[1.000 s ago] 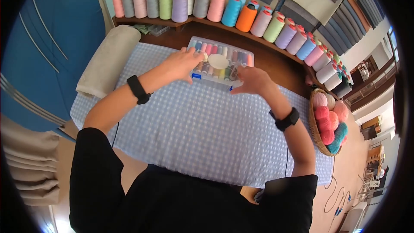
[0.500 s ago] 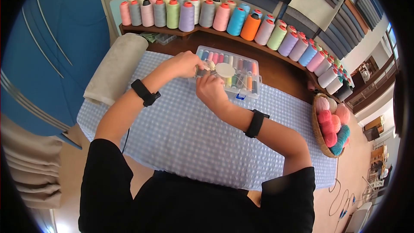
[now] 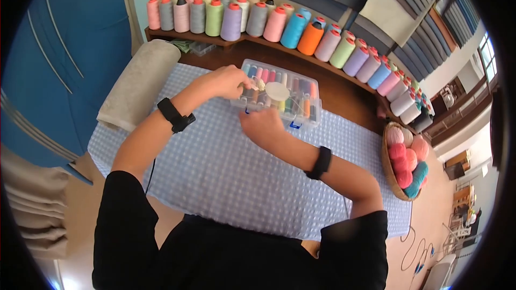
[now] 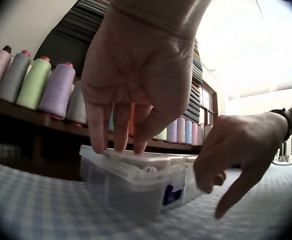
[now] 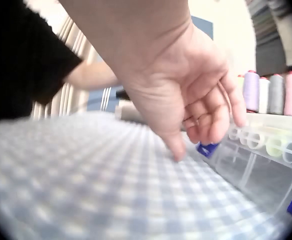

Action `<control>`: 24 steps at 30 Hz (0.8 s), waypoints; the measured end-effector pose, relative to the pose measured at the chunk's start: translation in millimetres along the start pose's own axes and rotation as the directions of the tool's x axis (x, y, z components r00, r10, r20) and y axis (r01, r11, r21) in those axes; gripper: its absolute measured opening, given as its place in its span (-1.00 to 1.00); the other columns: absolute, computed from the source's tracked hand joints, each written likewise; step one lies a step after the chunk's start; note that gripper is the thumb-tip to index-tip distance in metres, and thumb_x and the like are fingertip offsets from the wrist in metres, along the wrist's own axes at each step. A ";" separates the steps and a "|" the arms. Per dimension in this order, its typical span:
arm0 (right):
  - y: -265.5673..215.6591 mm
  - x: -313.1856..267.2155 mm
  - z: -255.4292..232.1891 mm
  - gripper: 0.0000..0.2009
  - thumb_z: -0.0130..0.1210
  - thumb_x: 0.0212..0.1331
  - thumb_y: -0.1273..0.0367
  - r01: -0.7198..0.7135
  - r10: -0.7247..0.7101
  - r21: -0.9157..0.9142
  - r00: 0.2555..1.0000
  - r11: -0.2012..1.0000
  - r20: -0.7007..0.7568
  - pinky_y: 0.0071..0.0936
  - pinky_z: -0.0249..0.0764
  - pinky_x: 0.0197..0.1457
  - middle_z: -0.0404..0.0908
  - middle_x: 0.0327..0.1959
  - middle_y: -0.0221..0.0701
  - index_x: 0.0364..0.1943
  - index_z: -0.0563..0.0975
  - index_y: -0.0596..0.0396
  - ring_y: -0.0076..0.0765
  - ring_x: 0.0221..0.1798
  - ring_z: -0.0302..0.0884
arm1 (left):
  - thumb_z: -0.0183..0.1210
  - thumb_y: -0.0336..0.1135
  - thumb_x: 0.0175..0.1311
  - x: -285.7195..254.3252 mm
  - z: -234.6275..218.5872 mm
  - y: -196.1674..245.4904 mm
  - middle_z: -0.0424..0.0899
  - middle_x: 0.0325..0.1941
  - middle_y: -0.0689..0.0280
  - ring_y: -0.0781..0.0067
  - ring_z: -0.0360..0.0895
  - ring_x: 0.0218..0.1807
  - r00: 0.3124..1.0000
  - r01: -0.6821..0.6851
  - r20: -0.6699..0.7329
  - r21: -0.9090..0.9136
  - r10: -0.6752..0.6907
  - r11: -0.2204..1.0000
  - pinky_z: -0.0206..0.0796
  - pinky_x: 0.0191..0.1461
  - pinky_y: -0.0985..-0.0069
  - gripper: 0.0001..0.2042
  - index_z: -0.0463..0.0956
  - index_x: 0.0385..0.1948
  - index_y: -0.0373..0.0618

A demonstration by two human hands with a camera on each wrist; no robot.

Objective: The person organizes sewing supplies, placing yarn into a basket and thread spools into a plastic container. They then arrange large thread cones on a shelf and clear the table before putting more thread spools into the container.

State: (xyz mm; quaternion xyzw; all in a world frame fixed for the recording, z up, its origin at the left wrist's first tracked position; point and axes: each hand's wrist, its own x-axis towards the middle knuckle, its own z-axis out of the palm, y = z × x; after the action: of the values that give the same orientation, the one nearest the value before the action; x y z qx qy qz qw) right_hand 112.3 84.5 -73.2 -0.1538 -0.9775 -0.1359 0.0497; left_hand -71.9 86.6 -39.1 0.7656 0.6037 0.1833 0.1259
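Observation:
A clear plastic box (image 3: 308, 121) filled with rows of small coloured thread spools sits at the far side of the gingham-covered table, lid down. On its lid lie a round white disc (image 3: 277, 91) and a small cream-coloured bit (image 3: 259, 84). My left hand (image 3: 228, 82) rests on the lid's left part, its straight fingertips pointing down in the left wrist view. At the box's front left, my right hand (image 3: 263, 128) has its fingers loosely bent and empty, right beside a blue latch (image 5: 207, 149). A second blue latch (image 3: 295, 125) shows farther right along the front.
Cones of coloured thread (image 3: 231, 22) line the curved shelf behind the table. A rolled grey cloth (image 3: 141, 83) lies at the left, and a wicker basket (image 3: 388, 169) of yarn balls stands at the right edge. Fabric swatches (image 3: 376, 5) hang at the back.
My right hand has left the box's right side and crossed to its left, over the lid, then come down to the front left. My left hand stays at the lid's left part.

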 end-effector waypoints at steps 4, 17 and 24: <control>39.4 -30.0 -40.4 -0.69 0.06 0.06 0.11 -0.298 0.293 -0.065 0.953 0.952 -0.082 -0.26 0.45 -0.51 0.57 -0.61 -0.28 -0.51 0.51 0.08 -0.21 -0.53 0.59 | 0.05 -0.44 0.03 -4.3 12.1 -25.4 0.63 -0.34 0.04 -0.01 0.57 -0.27 0.897 -0.237 -0.352 0.129 0.268 0.963 0.42 -0.16 0.29 -0.77 0.60 -0.26 -0.17; 142.4 -96.0 -42.4 -0.30 -0.17 0.17 -0.17 -0.739 0.681 0.569 0.625 0.360 0.381 -0.45 0.47 -0.55 0.60 -0.55 -0.22 -0.42 0.56 0.34 -0.30 -0.59 0.55 | -0.03 -0.19 0.26 -11.8 28.5 -36.8 0.58 -0.29 0.12 0.30 0.60 -0.41 0.901 0.434 0.251 -0.517 -0.354 0.738 0.52 -0.37 0.45 -0.67 0.47 -0.17 -0.31; 155.5 -74.1 -65.7 -0.36 -0.22 0.21 -0.14 -0.220 0.745 0.974 0.640 -0.055 0.186 -0.38 0.42 -0.07 0.55 -0.10 -0.20 -0.03 0.49 0.20 -0.26 -0.09 0.53 | -0.09 0.09 0.31 20.9 29.5 -47.2 0.56 -0.15 0.08 0.24 0.60 -0.28 0.822 0.553 0.288 -0.613 -0.492 0.565 0.50 -0.25 0.36 -0.48 0.43 -0.10 -0.31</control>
State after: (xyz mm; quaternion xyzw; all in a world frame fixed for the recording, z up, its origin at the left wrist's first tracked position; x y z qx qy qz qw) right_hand 235.1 187.1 18.4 -0.4012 -0.6577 0.5088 0.3841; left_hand -96.4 119.0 -82.6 0.4601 0.6883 0.3103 0.4672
